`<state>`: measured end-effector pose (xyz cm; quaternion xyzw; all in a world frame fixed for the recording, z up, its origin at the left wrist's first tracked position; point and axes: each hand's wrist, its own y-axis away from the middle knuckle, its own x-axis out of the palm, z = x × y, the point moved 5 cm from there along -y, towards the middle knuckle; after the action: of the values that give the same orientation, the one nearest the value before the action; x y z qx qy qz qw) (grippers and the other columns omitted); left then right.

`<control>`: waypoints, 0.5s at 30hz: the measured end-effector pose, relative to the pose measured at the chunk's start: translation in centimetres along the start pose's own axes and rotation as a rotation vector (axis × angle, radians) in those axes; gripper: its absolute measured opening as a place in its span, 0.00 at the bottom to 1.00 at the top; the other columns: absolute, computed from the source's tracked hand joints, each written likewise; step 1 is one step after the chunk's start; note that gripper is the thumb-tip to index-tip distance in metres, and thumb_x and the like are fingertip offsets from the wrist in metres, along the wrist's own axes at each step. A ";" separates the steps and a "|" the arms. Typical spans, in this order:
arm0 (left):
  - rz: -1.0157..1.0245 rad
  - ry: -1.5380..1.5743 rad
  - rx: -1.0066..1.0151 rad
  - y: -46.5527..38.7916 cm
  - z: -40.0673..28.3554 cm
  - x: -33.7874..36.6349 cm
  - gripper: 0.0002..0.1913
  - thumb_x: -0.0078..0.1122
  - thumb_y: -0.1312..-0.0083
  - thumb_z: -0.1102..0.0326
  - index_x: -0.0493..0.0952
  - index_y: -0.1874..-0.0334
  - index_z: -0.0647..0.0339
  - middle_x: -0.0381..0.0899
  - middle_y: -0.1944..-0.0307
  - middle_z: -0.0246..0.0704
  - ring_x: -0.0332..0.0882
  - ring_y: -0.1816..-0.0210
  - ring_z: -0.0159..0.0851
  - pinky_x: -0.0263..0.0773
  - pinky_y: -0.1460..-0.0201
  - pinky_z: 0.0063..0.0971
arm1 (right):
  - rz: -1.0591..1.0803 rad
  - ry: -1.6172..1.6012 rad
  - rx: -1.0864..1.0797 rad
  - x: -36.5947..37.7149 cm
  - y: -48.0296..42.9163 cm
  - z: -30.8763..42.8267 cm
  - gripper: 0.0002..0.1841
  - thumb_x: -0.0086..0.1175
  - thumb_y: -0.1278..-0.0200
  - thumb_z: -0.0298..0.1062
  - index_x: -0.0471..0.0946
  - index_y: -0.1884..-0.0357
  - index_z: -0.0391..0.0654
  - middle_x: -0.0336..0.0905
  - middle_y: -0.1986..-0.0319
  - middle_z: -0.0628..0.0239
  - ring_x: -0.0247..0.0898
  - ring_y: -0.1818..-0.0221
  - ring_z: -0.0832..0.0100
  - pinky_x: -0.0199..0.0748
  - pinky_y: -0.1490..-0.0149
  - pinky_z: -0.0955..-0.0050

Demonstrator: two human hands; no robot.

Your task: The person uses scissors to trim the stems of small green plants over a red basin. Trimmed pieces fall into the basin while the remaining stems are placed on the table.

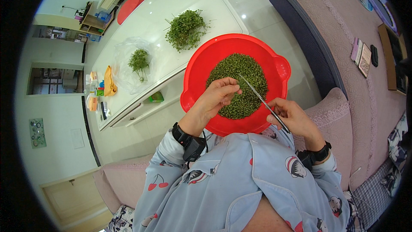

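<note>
A large red plastic basin rests at my lap, with a thick layer of small round green berries in it. My left hand hovers over the berries, thumb and index fingertips close together. Whether something tiny is pinched there is too small to tell. Over the basin's right side, my right hand holds slim metal scissors with dark handles. Their tips point up and left, just beyond my left fingertips. The handle loops are mostly hidden by the hand.
On the white table lie a large green berry bunch, a small bunch on a clear plastic bag, and a yellow cloth. A pink-covered sofa runs along the right, bearing a phone and a cardboard box.
</note>
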<state>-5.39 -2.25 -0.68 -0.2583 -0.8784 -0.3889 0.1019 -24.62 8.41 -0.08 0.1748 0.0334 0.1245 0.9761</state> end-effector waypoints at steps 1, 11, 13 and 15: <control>0.012 -0.009 0.000 0.0 0.0 0.1 0.04 0.58 0.36 0.68 0.73 0.64 0.57 0.78 0.71 0.28 0.55 0.85 0.18 0.52 0.82 0.14 | 0.003 0.007 0.011 -0.1 0.1 0.1 0.21 0.65 0.45 0.43 0.75 0.60 0.35 0.65 0.85 0.75 0.58 0.82 0.84 0.54 0.77 0.79; -0.084 -0.126 0.058 -0.2 -0.2 -0.1 0.04 0.60 0.37 0.67 0.75 0.64 0.59 0.77 0.74 0.26 0.57 0.84 0.18 0.51 0.81 0.13 | 0.034 -0.047 0.045 0.2 -0.1 -0.1 0.22 0.64 0.44 0.44 0.74 0.58 0.35 0.67 0.83 0.74 0.60 0.81 0.84 0.57 0.76 0.80; -0.106 -0.145 0.076 -0.1 -0.3 -0.2 0.04 0.60 0.38 0.68 0.76 0.65 0.59 0.77 0.75 0.25 0.58 0.83 0.18 0.51 0.82 0.13 | 0.041 -0.183 0.023 0.5 -0.1 -0.2 0.23 0.64 0.44 0.44 0.74 0.56 0.35 0.68 0.83 0.74 0.61 0.81 0.84 0.58 0.76 0.80; -0.106 -0.133 0.086 -0.1 -0.4 -0.2 0.04 0.60 0.39 0.69 0.76 0.65 0.59 0.77 0.75 0.26 0.58 0.83 0.18 0.51 0.82 0.13 | 0.055 -0.226 0.021 0.5 0.0 -0.3 0.23 0.64 0.43 0.44 0.73 0.56 0.35 0.69 0.83 0.73 0.61 0.81 0.83 0.58 0.76 0.79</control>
<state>-5.32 -2.68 -0.51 -0.2322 -0.9116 -0.3376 0.0336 -24.11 8.60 -0.36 0.1989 -0.0802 0.1305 0.9680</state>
